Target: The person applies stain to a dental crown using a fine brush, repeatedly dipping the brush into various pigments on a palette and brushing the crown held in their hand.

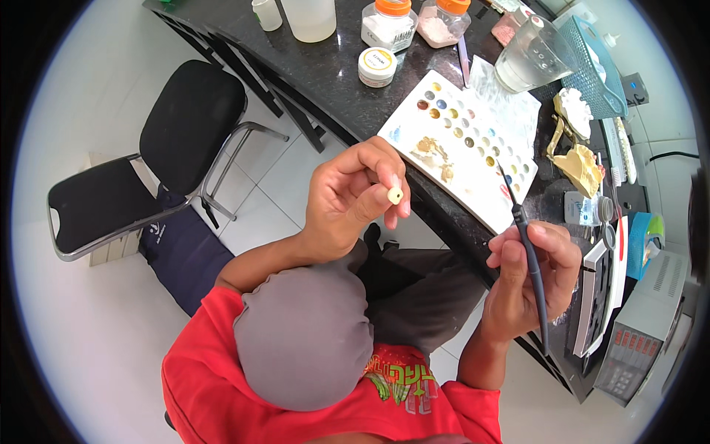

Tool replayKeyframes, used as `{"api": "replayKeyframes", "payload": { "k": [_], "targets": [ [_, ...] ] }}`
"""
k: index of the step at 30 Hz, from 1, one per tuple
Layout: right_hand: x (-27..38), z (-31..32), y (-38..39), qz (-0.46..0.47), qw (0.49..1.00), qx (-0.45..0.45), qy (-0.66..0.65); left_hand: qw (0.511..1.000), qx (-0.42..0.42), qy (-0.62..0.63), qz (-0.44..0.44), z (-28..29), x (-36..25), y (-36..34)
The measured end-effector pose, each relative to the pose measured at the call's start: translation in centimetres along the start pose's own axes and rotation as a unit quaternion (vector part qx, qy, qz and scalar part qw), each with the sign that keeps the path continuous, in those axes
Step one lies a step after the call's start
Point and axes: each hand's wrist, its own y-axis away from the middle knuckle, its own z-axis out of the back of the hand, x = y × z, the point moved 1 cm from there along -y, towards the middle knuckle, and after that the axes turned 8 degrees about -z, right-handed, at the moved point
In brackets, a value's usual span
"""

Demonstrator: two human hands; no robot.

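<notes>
Between the thumb and fingertips of my left hand [353, 194] is a small cream-coloured dental crown [395, 195], with a dark hole showing on its face. My left hand is raised off the near edge of the table. My right hand [538, 275] is closed round a slim dark paintbrush [534, 266], gripped about its middle. The brush's fine tip points away from me, over the right part of a white mixing palette [414, 111]; whether it touches cannot be told. Rows of small round wells on the palette hold brown, yellow, blue and pale colours, beside a brown smear.
A clear beaker of liquid [534, 59] stands behind the palette, near a blue basket [584, 55]. Yellow dental models [578, 169] lie to the right. Orange-lidded jars [388, 28] and a round white tub [377, 66] stand at the back. A black chair [192, 122] is left.
</notes>
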Motion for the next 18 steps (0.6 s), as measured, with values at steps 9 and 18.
{"api": "replayKeyframes", "payload": {
  "k": [9,18],
  "targets": [
    [1.9,-0.3,-4.5,-0.107,0.992,-0.064,0.001,0.981,-0.007,-0.158,-0.114,1.2,0.4,0.0],
    [2.3,0.6,-9.1,-0.086,0.974,0.024,0.206,0.951,0.004,-0.221,-0.215,1.3,0.7,-0.5]
  ]
}}
